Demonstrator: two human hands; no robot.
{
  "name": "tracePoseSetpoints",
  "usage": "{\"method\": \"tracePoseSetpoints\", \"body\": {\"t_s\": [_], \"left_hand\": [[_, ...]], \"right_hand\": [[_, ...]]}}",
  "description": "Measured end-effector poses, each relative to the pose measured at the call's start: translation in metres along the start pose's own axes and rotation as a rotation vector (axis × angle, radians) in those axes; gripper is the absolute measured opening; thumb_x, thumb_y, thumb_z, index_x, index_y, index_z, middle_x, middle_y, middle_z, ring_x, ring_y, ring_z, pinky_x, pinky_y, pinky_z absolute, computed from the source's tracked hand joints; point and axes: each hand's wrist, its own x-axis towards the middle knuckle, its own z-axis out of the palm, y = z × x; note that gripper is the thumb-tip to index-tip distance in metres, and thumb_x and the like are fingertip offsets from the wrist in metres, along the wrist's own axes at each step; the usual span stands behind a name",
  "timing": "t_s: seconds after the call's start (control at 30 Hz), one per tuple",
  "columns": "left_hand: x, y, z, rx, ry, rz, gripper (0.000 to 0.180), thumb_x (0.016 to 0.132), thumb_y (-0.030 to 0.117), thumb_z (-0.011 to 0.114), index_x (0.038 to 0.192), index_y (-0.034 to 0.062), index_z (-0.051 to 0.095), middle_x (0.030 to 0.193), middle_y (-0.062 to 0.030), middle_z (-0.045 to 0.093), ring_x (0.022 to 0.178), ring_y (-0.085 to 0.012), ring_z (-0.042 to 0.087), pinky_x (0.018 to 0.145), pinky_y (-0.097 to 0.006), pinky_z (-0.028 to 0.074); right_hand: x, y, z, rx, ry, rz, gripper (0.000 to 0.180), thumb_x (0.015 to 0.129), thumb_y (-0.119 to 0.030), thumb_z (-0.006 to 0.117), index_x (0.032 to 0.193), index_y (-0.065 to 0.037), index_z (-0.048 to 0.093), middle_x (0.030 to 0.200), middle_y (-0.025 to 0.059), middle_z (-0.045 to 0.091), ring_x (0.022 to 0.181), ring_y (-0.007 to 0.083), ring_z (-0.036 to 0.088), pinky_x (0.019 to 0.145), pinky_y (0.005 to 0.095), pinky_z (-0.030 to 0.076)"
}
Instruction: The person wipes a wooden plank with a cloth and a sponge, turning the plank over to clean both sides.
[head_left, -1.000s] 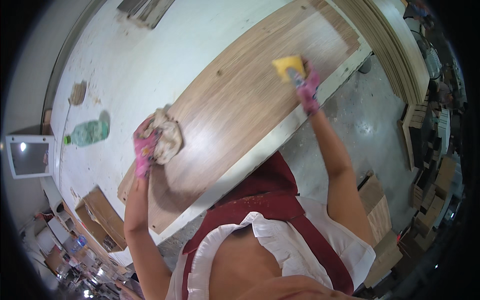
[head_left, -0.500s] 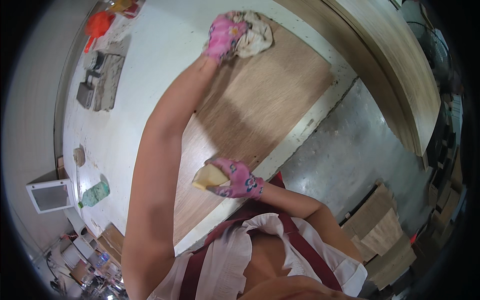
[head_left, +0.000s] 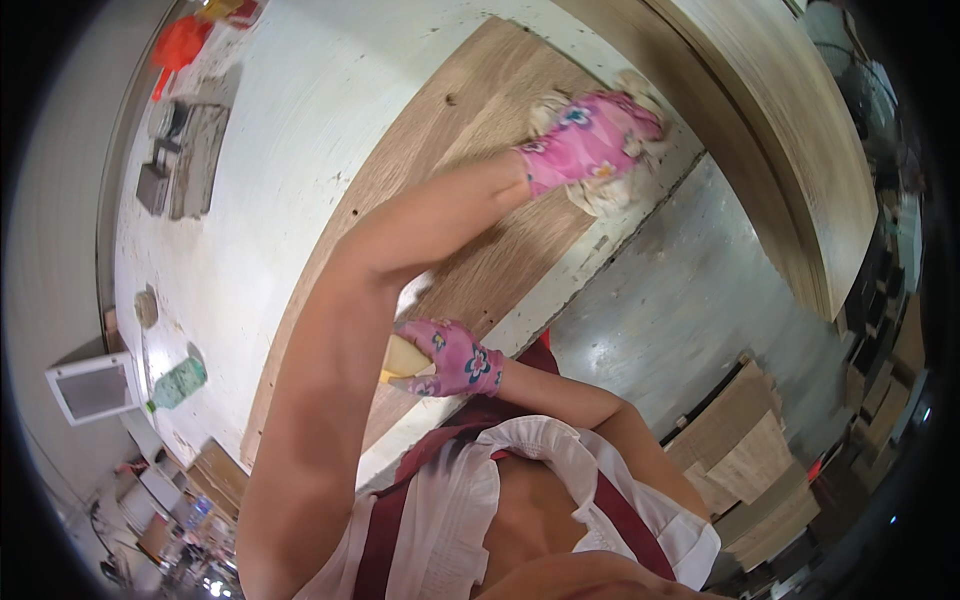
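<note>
My left hand (head_left: 595,140), in a pink flowered glove, presses a crumpled cream rag (head_left: 605,195) down over the far right edge of a wood-grain board (head_left: 480,95). Its fingers are closed on the cloth, which bulges out around the glove. The board lies flat on a white worktable (head_left: 270,150), partly covered by my left forearm. Near the board's front edge, my right hand (head_left: 450,358), gloved alike, grips a pale yellow block (head_left: 402,358). My left arm hides part of that block, and its exact kind cannot be told.
Long wood-grain panels (head_left: 790,130) rise beyond the table at the right. On the table's left side are a green-tinted plastic bottle (head_left: 180,383), a worn grey-brown block (head_left: 200,165) and a red plastic bag (head_left: 182,42). Flattened cardboard (head_left: 735,435) sits at the lower right.
My left hand has swept the rag rightward and nearer, from the board's far end to its right edge. More of the board's left side shows. My right hand still holds the yellow block.
</note>
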Motion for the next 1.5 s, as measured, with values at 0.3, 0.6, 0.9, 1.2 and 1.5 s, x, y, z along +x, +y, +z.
{"method": "tracePoseSetpoints", "body": {"t_s": [0.3, 0.6, 0.9, 1.2, 1.5], "left_hand": [[-0.096, 0.008, 0.006, 0.031, 0.067, 0.027, 0.044, 0.070, 0.011, 0.069, 0.114, 0.0114, 0.064, 0.121, -0.0068, 0.060, 0.110, -0.0217, 0.057, 0.097, -0.036, 0.044], [-0.364, 0.074, 0.038, -0.286, 0.316, -0.142, 0.046, 0.069, 0.011, 0.070, 0.115, 0.0140, 0.063, 0.126, -0.0028, 0.058, 0.116, -0.0203, 0.055, 0.103, -0.040, 0.040], [-0.662, 0.193, 0.068, 0.478, 1.110, -0.484, 0.030, 0.078, 0.010, 0.066, 0.108, 0.0119, 0.066, 0.122, -0.0030, 0.061, 0.114, -0.0183, 0.057, 0.102, -0.041, 0.041], [-0.919, 0.252, 0.078, 0.410, 1.833, -0.884, 0.034, 0.083, 0.004, 0.064, 0.117, 0.0051, 0.059, 0.117, -0.0113, 0.062, 0.113, -0.0221, 0.057, 0.094, -0.030, 0.051], [-0.789, 0.229, 0.033, -0.011, 1.269, -0.603, 0.044, 0.089, 0.026, 0.059, 0.130, 0.0123, 0.051, 0.130, -0.0132, 0.053, 0.122, -0.0252, 0.050, 0.099, -0.041, 0.045]], "right_hand": [[-0.023, -0.007, -0.024, -0.173, -0.082, -0.038, 0.063, 0.066, -0.037, 0.077, 0.118, -0.008, 0.055, 0.099, 0.0138, 0.063, 0.090, 0.0301, 0.063, 0.079, 0.0388, 0.052], [-0.069, -0.006, -0.086, 0.690, 0.490, -0.037, 0.078, 0.074, -0.036, 0.075, 0.132, 0.001, 0.039, 0.114, 0.0156, 0.056, 0.098, 0.0277, 0.059, 0.081, 0.0368, 0.052], [0.022, 0.004, 0.090, 0.455, 0.463, 0.034, 0.054, 0.083, -0.031, 0.066, 0.121, 0.003, 0.048, 0.109, 0.0131, 0.056, 0.098, 0.0252, 0.057, 0.085, 0.0366, 0.049], [0.041, 0.014, 0.095, 0.294, 0.375, 0.000, 0.038, 0.084, -0.021, 0.066, 0.111, 0.002, 0.051, 0.107, 0.0134, 0.057, 0.097, 0.0247, 0.058, 0.086, 0.0366, 0.049], [0.040, 0.012, 0.101, 0.295, 0.341, 0.016, 0.038, 0.087, -0.023, 0.064, 0.112, 0.003, 0.052, 0.104, 0.0144, 0.062, 0.095, 0.0260, 0.062, 0.085, 0.0365, 0.052]]}}
